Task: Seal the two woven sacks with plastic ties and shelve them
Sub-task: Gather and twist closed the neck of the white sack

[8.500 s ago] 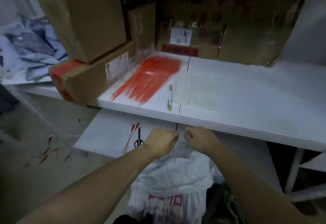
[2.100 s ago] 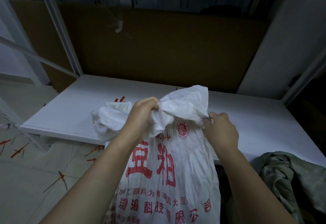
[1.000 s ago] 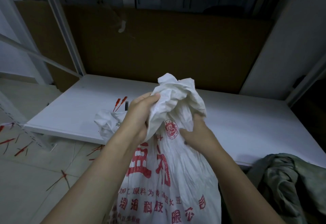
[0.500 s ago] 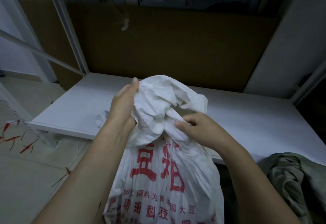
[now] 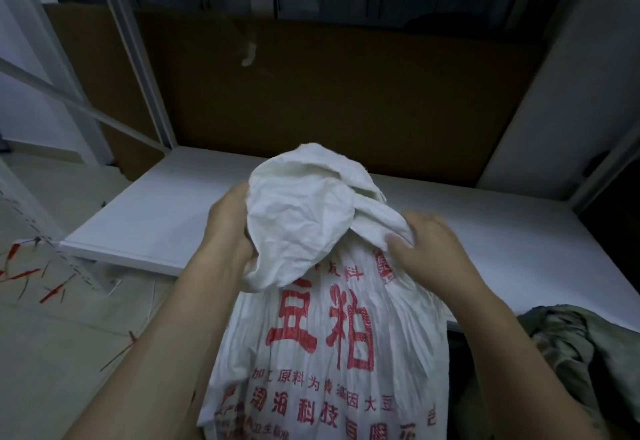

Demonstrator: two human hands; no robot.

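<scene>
A white woven sack (image 5: 332, 346) with red printed characters stands upright in front of me, its loose top bunched into a crumpled wad. My left hand (image 5: 230, 228) grips the bunched top from the left side. My right hand (image 5: 427, 252) holds the gathered fabric on the right, thumb pressed into the neck. The sack's top rises over the front edge of the low white shelf (image 5: 166, 221). A second, greenish sack (image 5: 581, 353) slumps at the lower right. No tie shows on either sack's neck.
Brown cardboard (image 5: 346, 100) lines the back of the shelf bay. White metal uprights (image 5: 135, 58) stand on the left, a white panel on the right. Several red plastic ties (image 5: 38, 283) lie scattered on the pale floor at left.
Since a second ago both hands have gathered the sack's open top into a tighter wad. My right hand moved from under the bunch to its right side. The view shifted slightly.
</scene>
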